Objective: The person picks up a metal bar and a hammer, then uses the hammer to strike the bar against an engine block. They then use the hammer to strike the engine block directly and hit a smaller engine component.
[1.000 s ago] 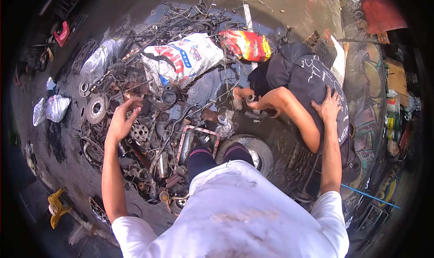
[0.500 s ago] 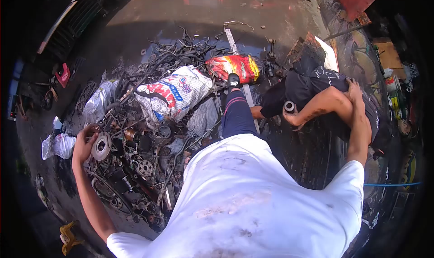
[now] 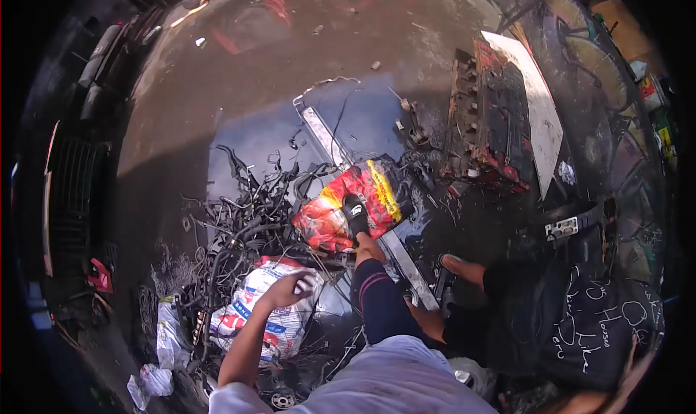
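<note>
One left hand (image 3: pixel 285 291) | over white sack (image 3: pixel 250 320) | crumpled, red-blue print

A red bag (image 3: pixel 324 222) lies beside tangled wires (image 3: pixel 246 214).

The left hand (image 3: pixel 290 289) lay on a printed sack (image 3: pixel 264 320), a tangle of wires (image 3: pixel 243 218) behind it. Farther ahead, a crumpled bag (image 3: pixel 326 218) lay across a metal bar (image 3: pixel 322 138), with an engine block (image 3: pixel 489 124) to the right.
</note>
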`<state>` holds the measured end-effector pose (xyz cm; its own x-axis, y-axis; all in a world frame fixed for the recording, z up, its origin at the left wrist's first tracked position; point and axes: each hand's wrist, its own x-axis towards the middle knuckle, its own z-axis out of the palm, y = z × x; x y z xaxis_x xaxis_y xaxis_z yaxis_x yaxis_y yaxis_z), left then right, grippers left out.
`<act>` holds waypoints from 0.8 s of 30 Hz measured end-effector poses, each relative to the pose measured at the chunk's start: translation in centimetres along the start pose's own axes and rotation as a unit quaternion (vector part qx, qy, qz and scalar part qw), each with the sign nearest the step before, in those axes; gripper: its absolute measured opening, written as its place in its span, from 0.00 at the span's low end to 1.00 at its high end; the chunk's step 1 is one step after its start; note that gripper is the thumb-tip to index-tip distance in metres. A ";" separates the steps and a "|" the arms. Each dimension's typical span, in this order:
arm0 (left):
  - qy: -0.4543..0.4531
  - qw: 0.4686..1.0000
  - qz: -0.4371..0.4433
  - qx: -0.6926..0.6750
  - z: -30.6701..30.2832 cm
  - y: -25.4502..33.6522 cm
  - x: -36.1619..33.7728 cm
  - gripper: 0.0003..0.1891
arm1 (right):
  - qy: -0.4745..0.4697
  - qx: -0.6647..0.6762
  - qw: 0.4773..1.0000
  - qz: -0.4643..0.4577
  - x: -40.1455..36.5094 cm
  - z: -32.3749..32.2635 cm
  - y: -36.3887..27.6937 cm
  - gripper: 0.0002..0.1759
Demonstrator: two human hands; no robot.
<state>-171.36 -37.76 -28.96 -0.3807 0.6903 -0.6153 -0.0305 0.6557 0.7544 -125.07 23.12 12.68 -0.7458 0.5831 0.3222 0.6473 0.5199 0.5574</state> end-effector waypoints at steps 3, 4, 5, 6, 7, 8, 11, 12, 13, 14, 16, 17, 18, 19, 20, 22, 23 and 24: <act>0.066 0.961 0.240 0.119 -18.0 20.6 27.4 0.24 | 0.071 -0.263 0.958 -0.086 1.5 -6.4 -4.9 0.33; 0.139 0.948 0.281 0.051 -23.6 26.3 30.8 0.23 | 0.052 -0.270 0.959 -0.064 1.3 -6.9 -5.1 0.33; 0.178 0.927 0.329 -0.003 -30.1 29.6 32.7 0.21 | 0.025 -0.269 0.962 -0.039 1.2 -7.3 -5.2 0.33; 0.263 0.912 0.316 -0.002 -35.1 32.5 32.1 0.23 | -0.007 -0.271 0.962 -0.007 0.7 -7.6 -5.0 0.32; 0.317 0.903 0.288 0.020 -39.8 34.0 31.2 0.24 | -0.042 -0.274 0.960 0.034 -0.2 -7.6 -4.6 0.32; 0.328 0.912 0.235 0.077 -45.4 34.1 30.4 0.25 | -0.089 -0.280 0.952 0.085 -1.3 -7.4 -4.5 0.32; 0.370 0.882 0.124 0.265 -60.2 34.4 26.3 0.25 | -0.294 -0.376 0.853 0.211 -3.5 -5.8 -4.1 0.31; 0.372 0.842 0.098 0.379 -64.5 34.8 24.1 0.26 | -0.348 -0.403 0.821 0.208 -3.4 -4.3 -3.8 0.31; 0.362 0.783 0.009 0.506 -66.3 36.9 19.9 0.27 | -0.231 -0.328 0.900 0.168 -5.3 -4.5 -3.9 0.33; 0.338 0.704 -0.081 0.620 -67.8 38.8 16.0 0.28 | -0.124 -0.248 0.955 0.104 -6.9 -4.9 -4.2 0.37; 0.418 0.687 0.016 0.594 -80.0 35.8 8.3 0.28 | -0.112 -0.159 0.976 0.096 -7.1 -2.7 -7.4 0.36; 0.466 0.681 0.050 0.562 -84.9 34.7 3.9 0.28 | -0.131 -0.120 0.978 0.108 -6.7 -1.8 -9.6 0.36; 0.510 0.694 0.006 0.509 -84.2 34.5 -1.5 0.27 | -0.141 -0.081 0.980 0.115 -6.4 -0.5 -11.9 0.36; 0.552 0.700 -0.036 0.452 -83.6 34.3 -6.9 0.26 | -0.151 -0.045 0.980 0.119 -5.8 0.7 -14.2 0.36; 0.566 0.687 -0.074 0.449 -82.3 32.2 -11.4 0.26 | -0.160 -0.007 0.980 0.116 -5.0 1.6 -16.8 0.36; 0.566 0.706 -0.091 0.415 -82.1 19.2 -20.1 0.28 | -0.183 0.060 0.975 0.111 -3.6 3.1 -21.9 0.36; 0.556 0.686 -0.187 0.429 -78.3 14.0 -22.8 0.27 | -0.194 0.091 0.971 0.108 -2.9 3.4 -24.1 0.36; 0.543 0.663 -0.284 0.429 -72.0 10.6 -24.0 0.28 | -0.203 0.111 0.967 0.109 -2.5 3.8 -26.2 0.36</act>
<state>-229.07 -69.36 10.24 -0.9886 -0.0656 0.1357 -0.0951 0.9699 -0.2243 -139.59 10.44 -5.64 -0.4945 0.8670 0.0612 0.8331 0.4528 0.3177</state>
